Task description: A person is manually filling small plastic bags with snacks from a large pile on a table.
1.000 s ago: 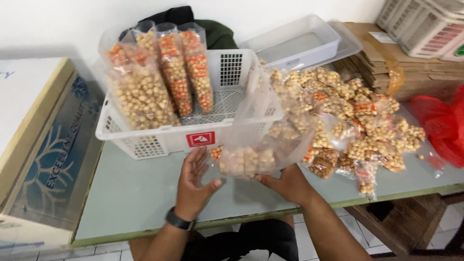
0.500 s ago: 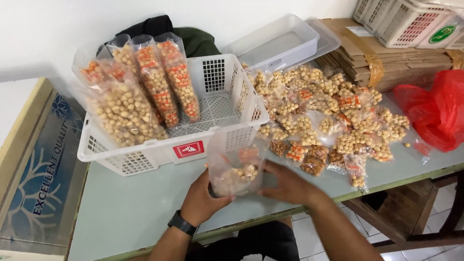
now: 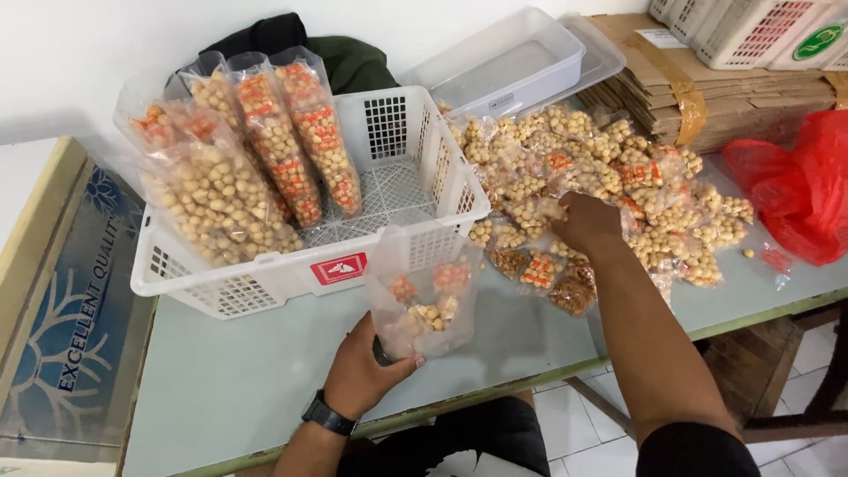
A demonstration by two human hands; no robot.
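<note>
pale green worktop (image 3: pixel 238 371) against a white wall, its front edge just ahead of the person. left hand (image 3: pixel 362 371) is curled around the base of a clear bag (image 3: pixel 422 296) standing upright, partly filled with small snack packets, just in front of the white basket (image 3: pixel 291 274). right hand (image 3: pixel 585 221) reaches over the heap of snack packets (image 3: pixel 618 190), fingers closed on one. bare worktop lies open left of the bag.

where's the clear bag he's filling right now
In the head view, the clear bag stands upright near the table's front edge, held by the left hand, just in front of the white basket.
</note>
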